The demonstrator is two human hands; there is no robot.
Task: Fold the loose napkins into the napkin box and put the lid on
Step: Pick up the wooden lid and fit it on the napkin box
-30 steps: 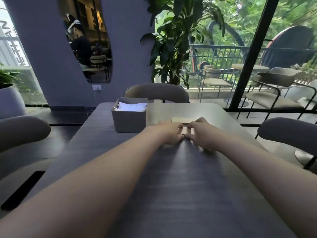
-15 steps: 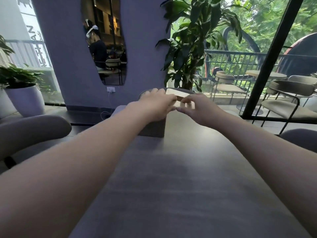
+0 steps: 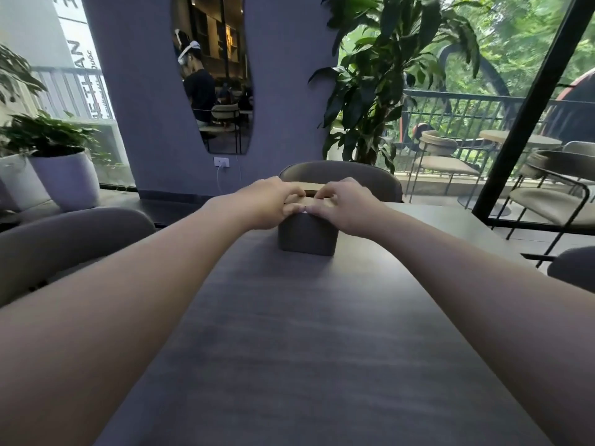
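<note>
- The left hand (image 3: 272, 201) and right hand (image 3: 343, 204) each pinch the tan lid (image 3: 310, 187) over the grey napkin box (image 3: 307, 235) mid-table (image 3: 322, 349).
- The person should lower the lid level, pressing evenly (napkins are hidden; a stray corner may jam).

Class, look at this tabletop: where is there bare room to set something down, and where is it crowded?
Free: the table between the two forearms, nearer than the napkin box, and the corner right of it. Crowded: the box top, where the left hand and right hand hold the lid.
</note>
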